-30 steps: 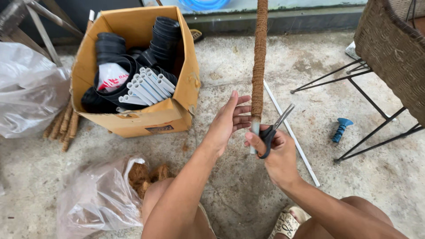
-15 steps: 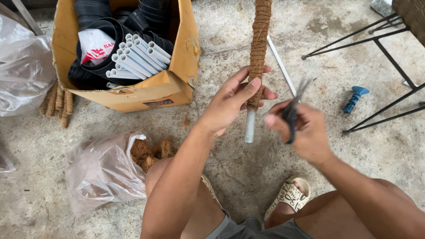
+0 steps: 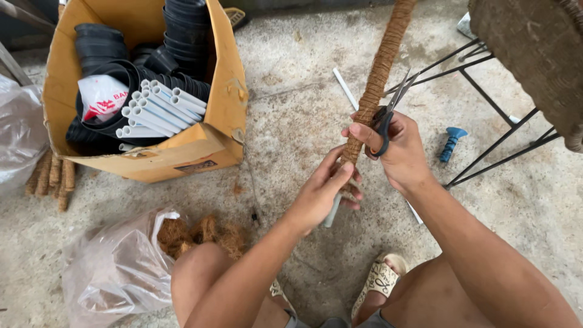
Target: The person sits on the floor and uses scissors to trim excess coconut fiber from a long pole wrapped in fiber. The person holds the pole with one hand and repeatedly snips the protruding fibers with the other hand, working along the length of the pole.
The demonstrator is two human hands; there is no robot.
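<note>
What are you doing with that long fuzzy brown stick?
A person sits over a concrete floor holding a fibre-wrapped pole. The left hand grips it near the bottom, where a bare white pipe end sticks out. The right hand holds scissors pressed against the pole higher up. Nearby are a cardboard box of black pots and white pipes, and a plastic bag of brown fibre.

White-red packet [image 3: 100,97] in tan cardboard box [image 3: 226,91], clear bag [image 3: 115,267] below.
</note>
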